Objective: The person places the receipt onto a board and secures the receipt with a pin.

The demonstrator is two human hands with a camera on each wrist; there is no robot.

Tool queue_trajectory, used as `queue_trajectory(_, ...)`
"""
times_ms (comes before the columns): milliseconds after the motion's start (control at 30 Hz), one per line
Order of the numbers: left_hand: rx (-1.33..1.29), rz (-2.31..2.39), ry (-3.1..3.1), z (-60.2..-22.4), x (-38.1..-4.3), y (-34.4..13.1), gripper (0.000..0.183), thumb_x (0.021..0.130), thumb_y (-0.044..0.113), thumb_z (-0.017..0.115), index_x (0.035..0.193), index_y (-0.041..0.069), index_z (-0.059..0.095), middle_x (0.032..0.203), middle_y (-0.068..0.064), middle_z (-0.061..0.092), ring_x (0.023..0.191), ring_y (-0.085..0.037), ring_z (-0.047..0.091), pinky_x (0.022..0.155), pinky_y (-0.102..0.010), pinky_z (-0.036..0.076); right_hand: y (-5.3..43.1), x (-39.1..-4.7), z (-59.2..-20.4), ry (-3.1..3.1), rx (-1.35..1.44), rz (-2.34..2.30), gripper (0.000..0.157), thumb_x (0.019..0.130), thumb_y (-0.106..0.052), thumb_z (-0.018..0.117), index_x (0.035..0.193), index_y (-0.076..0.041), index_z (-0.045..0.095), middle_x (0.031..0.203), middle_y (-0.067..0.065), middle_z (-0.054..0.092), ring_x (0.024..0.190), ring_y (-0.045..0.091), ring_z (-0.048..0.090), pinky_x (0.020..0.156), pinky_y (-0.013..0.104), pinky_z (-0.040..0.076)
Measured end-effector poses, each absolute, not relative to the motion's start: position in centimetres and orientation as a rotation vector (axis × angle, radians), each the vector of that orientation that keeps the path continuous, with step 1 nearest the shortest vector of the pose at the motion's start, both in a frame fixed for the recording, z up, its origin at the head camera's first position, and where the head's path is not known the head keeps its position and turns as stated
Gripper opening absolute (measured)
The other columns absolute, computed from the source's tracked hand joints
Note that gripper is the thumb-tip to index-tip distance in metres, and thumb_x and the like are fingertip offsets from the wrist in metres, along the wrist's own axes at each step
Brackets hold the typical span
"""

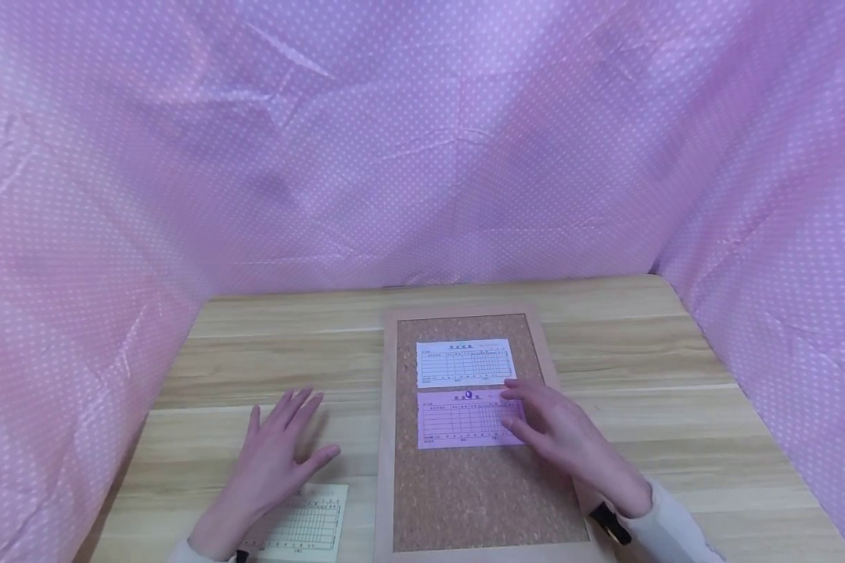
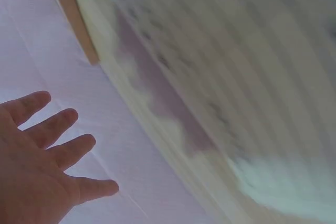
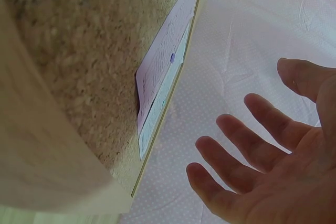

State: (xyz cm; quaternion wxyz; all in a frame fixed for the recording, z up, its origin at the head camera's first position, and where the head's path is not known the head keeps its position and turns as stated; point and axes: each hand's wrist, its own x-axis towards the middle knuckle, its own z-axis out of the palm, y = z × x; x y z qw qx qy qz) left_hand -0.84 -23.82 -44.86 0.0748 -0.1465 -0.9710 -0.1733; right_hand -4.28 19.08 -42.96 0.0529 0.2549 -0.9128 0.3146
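A cork board (image 1: 486, 500) in a pale wooden frame lies on the table. On it are a white printed form slip (image 1: 458, 363) and, just below, a purple form slip (image 1: 451, 422) with a purple pushpin (image 1: 468, 395) near its top middle. Over the purple slip's right edge hovers my right hand (image 1: 570, 438), fingers apart and loosely bent; its palm is bare in the right wrist view. My left hand (image 1: 271, 461), fingers spread and holding nothing, is above a pale yellow form slip (image 1: 310, 524), partly covering it. A blurred purple strip (image 2: 157, 93) borders the pale slip in the left wrist view.
The wood-grain table (image 1: 289, 320) extends on both sides of the board. Pink polka-dotted cloth (image 1: 422, 156) hangs behind and at both sides. A dark band with a gold-coloured part (image 1: 610, 524) is at the right wrist.
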Motion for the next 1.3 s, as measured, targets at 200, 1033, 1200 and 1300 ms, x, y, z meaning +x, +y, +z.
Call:
queue_trajectory(200,-0.396,-0.499,-2.923,-45.6,0.0,-26.8,0.08,0.089,0.051,0.077,0.148,0.002,0.052,0.152,-0.027,0.047,0.139,-0.053,0.042,0.108,-0.075,0.031,19.1,-4.1,-43.1,-2.783,0.781,0.946,0.032,0.095,-0.022,0.076,0.121,-0.006,0.071,0.137,0.015,0.065,0.127,0.039,0.06,0.104,0.058,0.048)
queue_trajectory(1033,-0.325,-0.865,-3.024,-47.0,4.8,-35.0,0.074,0.081,0.042,0.086,0.143,0.01,0.059,0.15,-0.013,0.052,0.139,-0.041,0.042,0.103,-0.073,0.036,18.9,-4.2,-43.0,-2.811,0.764,0.927,0.029,0.096,-0.023,0.075,0.119,-0.006,0.072,0.135,0.014,0.066,0.126,0.038,0.061,0.103,0.058,0.049)
queue_trajectory(1200,-0.468,-0.838,-2.95,-47.9,5.0,-35.5,0.069,0.076,0.032,0.09,0.136,0.011,0.065,0.152,-0.014,0.05,0.148,0.009,0.012,0.124,-0.034,0.017,18.9,-4.2,-43.0,-2.816,0.753,0.917,0.029,0.096,-0.023,0.075,0.119,-0.006,0.073,0.135,0.014,0.067,0.126,0.038,0.061,0.104,0.058,0.049)
queue_trajectory(1300,-0.528,-0.808,-2.916,-48.0,5.0,-35.5,0.065,0.073,0.026,0.091,0.13,0.009,0.068,0.15,-0.017,0.05,0.143,0.019,0.006,0.111,-0.005,0.008,18.9,-4.2,-42.9,-2.812,0.749,0.911,0.028,0.095,-0.021,0.075,0.118,-0.006,0.073,0.134,0.014,0.067,0.126,0.038,0.062,0.103,0.058,0.049)
